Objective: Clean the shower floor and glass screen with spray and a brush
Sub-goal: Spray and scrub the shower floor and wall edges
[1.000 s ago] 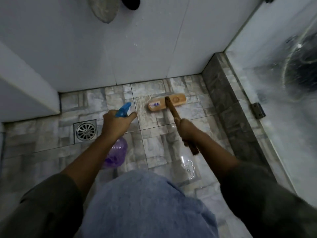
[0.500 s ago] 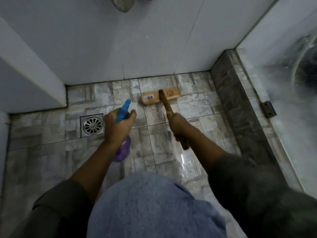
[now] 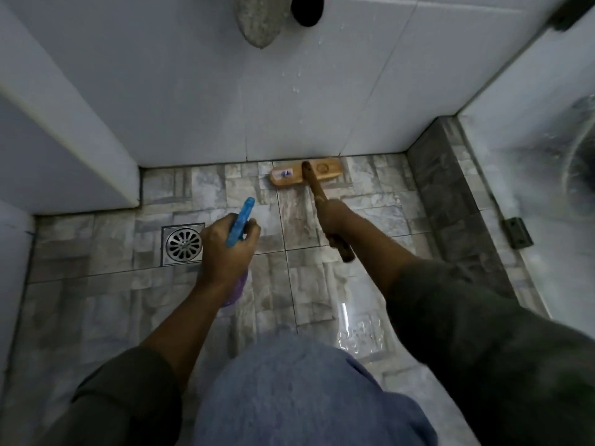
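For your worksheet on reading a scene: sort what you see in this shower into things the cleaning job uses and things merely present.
In use: spray bottle in left hand; brush in right hand; floor tiles; glass screen.

Merely present: floor drain, door hinge, white wall.

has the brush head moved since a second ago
Yes. The brush head has slid away from the person to the foot of the white wall, where earlier a strip of floor tile showed between them.

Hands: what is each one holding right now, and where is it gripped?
Left hand grips the spray bottle at its neck, below the blue trigger head. Right hand grips the brush partway along its wooden handle.
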{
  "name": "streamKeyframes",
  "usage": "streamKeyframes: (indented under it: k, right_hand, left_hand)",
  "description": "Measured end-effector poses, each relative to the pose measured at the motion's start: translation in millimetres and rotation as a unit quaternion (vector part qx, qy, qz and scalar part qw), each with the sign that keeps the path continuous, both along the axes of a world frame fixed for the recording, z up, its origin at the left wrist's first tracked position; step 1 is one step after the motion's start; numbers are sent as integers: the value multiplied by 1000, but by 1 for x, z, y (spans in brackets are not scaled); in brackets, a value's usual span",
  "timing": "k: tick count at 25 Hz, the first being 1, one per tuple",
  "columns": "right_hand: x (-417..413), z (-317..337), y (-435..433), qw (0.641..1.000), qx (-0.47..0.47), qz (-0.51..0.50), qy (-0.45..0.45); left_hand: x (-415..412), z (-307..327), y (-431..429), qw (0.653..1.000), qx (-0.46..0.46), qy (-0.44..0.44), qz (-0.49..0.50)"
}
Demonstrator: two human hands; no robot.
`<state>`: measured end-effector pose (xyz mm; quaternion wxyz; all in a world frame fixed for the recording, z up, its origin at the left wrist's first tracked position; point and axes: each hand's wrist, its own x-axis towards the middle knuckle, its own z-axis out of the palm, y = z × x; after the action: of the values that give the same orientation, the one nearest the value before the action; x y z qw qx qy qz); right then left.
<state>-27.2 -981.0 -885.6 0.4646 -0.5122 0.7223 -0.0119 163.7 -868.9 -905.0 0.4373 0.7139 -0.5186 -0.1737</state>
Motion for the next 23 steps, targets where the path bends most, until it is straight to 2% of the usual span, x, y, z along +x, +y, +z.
streamKeyframes:
  k: [2,5,7,13,18,21,23]
  right_hand:
    - [12,-5,-19,1000,-11,-10,-10]
    - [1,-17,41,1000,-10,3,12]
    - [-11,-21,73,1000,1,-7,-11]
    - [24,-32,-14,998,-34,-50,-3]
    - [-23,-13,85,1000,8,-4,9]
    - [-6,-28,43,1000,-24,-16,9]
    - [20,-31,2,999,-35,-37,-10]
  left_hand:
    - [1,-3,-1,1000,-4,-1,-10]
    - [6,-2,-4,999,2,25,26]
    - [9,-5,-9,999,10,33,40]
    - [8,-10,-17,998,13,42,35]
    - [7,-7,-11,999,6,22,34]
    - [4,-8,-15,1000,0,-1,8]
    - [5,-7,-14,1000,4,19,19]
